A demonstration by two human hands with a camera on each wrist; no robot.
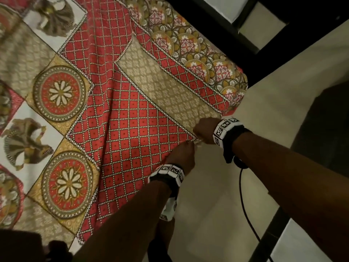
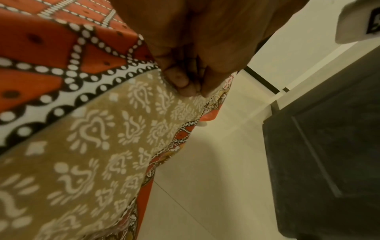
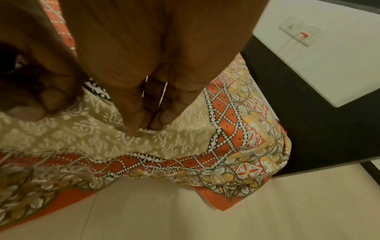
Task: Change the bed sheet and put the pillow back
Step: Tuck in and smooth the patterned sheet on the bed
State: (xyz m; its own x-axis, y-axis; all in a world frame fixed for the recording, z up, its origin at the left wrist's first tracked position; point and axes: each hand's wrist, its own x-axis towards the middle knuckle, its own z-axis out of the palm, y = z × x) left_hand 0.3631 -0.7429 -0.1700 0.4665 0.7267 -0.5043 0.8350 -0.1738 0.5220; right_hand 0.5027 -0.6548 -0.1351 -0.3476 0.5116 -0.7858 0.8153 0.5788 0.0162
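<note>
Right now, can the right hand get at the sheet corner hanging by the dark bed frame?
Probably yes. The right hand already grips the bed sheet at the bed's edge, and the hanging corner drapes just beyond over bare floor, with nothing between.
</note>
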